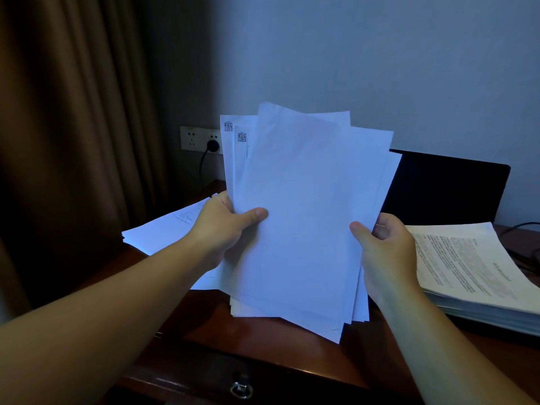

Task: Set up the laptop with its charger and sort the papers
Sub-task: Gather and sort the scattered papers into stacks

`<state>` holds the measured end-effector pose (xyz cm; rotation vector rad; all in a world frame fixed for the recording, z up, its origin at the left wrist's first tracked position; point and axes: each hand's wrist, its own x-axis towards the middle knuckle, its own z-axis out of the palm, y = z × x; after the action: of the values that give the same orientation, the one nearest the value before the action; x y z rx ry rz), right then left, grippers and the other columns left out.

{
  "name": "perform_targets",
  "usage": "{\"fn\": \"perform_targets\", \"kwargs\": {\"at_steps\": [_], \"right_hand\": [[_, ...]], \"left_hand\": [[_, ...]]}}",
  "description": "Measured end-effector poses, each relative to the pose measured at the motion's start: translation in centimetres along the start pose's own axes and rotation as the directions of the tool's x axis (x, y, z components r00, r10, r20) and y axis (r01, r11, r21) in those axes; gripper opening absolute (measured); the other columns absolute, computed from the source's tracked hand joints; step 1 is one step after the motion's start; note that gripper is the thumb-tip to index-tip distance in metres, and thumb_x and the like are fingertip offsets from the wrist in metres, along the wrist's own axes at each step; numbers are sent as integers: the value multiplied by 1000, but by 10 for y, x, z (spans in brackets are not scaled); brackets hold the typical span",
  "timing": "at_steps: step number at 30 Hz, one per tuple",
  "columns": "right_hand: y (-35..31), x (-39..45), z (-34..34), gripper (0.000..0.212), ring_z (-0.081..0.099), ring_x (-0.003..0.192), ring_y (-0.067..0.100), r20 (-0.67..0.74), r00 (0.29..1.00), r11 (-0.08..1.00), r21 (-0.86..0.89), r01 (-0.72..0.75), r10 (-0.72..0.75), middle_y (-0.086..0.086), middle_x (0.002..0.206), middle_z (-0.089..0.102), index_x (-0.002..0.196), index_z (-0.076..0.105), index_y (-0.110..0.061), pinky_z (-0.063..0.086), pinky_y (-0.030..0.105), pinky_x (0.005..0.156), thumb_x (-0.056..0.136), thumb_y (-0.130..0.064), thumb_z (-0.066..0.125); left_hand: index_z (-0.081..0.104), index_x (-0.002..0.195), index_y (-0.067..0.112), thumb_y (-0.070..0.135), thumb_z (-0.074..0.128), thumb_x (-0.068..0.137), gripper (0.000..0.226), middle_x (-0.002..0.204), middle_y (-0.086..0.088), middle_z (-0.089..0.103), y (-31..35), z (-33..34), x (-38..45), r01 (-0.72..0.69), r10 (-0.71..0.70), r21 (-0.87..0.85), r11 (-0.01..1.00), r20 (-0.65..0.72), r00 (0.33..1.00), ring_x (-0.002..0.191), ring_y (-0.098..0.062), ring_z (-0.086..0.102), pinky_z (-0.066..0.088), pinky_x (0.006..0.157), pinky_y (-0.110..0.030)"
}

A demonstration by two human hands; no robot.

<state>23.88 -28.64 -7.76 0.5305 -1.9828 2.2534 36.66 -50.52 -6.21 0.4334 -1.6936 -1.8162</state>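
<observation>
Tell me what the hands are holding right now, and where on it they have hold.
A fanned sheaf of papers, held upright above the desk. The left hand pinches its left edge and the right hand its right edge, both about mid-height, thumbs in front.

dark wooden desk (pixel 263 340): paper pile (pixel 163 229) left, thick printed stack (pixel 479 273) right, laptop (pixel 444 188) behind.

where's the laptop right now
In the head view the laptop stands open at the back right of the desk, against the wall, behind the held sheets and the thick paper stack.
</observation>
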Motion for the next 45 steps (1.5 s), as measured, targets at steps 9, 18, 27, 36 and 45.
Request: {"fn": "perform_targets", "kwargs": {"at_steps": [9, 18, 27, 36, 45], "right_hand": [[-6, -2, 3, 30, 73, 95, 20, -41, 994, 992, 81, -101, 105, -10, 93, 78, 85, 77, -30, 58, 39, 84, 97, -6, 63], [5, 4, -7, 32, 45, 72, 23, -93, 973, 967, 164, -192, 209, 1, 72, 58, 69, 62, -16, 39, 37, 73, 95, 0, 57], [9, 13, -26, 25, 44, 77, 21, -146, 962, 973, 51, -225, 230, 1, 77, 55, 67, 53, -13, 37, 36, 76, 88, -3, 62], [-4, 1, -22, 27, 75, 100, 31, 214, 923, 946, -21, -322, 319, 7, 106, 79, 112, 76, -13, 57, 48, 93, 95, 1, 60], [-3, 3, -17, 27, 77, 95, 27, 224, 916, 938, 22, -346, 333, 5, 106, 79, 111, 75, -14, 57, 40, 79, 95, 1, 58]], "left_hand": [[65, 127, 25, 16, 50, 108, 26, 118, -4, 77, -2, -16, -18, 148, -117, -154, 977, 198, 973, 104, -26, 75, 64, 78, -40], [62, 132, 22, 4, 46, 107, 35, 120, -12, 75, -21, -19, -24, 209, -161, -241, 948, 206, 965, 99, -30, 76, 63, 71, -41], [61, 127, 20, -2, 47, 105, 34, 112, -13, 77, -24, -18, -26, 165, -143, -241, 956, 104, 984, 94, -32, 77, 64, 69, -43], [65, 125, 23, -2, 63, 97, 37, 115, -8, 77, -29, -19, -25, 132, -121, -229, 964, 64, 991, 101, -31, 76, 63, 78, -44], [71, 122, 15, 12, 69, 90, 32, 122, -16, 74, -27, -28, -29, 226, -171, -380, 897, 174, 970, 106, -36, 74, 63, 77, -48]]}}
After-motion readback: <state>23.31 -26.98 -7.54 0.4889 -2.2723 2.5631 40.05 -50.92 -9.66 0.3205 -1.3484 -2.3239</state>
